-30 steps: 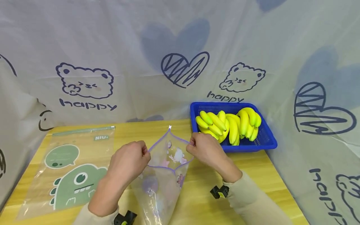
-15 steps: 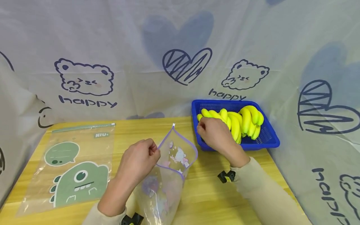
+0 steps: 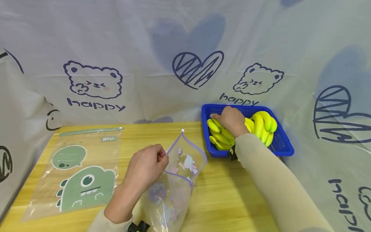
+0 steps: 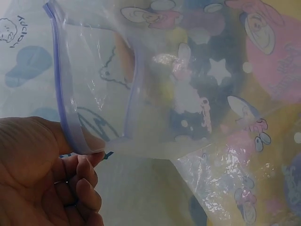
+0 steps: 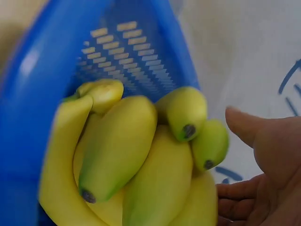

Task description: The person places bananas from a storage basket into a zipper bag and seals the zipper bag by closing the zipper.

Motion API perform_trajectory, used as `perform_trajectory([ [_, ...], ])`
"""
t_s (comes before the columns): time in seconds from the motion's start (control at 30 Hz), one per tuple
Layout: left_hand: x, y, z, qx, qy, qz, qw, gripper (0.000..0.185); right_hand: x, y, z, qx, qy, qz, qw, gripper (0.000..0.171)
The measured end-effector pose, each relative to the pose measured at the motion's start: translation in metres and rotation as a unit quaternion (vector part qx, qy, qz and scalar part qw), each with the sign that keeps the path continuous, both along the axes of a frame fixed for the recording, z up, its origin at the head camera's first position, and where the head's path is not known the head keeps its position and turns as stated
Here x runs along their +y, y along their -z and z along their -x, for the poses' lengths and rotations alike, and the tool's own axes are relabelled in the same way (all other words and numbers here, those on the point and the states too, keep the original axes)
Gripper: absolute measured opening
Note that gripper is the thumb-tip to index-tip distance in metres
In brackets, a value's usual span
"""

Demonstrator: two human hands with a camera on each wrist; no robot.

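The bananas (image 3: 221, 137) sit in the blue basket (image 3: 285, 141); I judge my step as reaching for them, the next move calling for a curled grip. My right hand (image 3: 233, 120) has thumb and fingers (image 5: 240, 205) apart (only its wrist view shows that). My left hand (image 3: 147, 166) pinches the zip bag (image 3: 171, 199).

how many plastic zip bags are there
2. The purple-edged bag is pinched at its open mouth by the left hand; the dinosaur bag lies flat on the table, to the left of that hand. No other bag shows.
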State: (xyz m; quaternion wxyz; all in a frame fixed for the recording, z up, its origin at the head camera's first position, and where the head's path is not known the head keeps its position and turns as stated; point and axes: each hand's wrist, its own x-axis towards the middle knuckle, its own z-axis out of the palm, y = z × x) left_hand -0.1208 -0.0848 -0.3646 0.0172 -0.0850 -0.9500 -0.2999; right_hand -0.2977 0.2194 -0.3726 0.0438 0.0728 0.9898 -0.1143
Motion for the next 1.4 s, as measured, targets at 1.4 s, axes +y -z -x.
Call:
perform_trajectory([
  [1.4, -0.011, -0.001, 0.001, 0.045, -0.011, 0.034, 0.9984, 0.017, 0.002, 0.012, -0.049, 0.087, -0.08, 0.024, 0.993, 0.067],
])
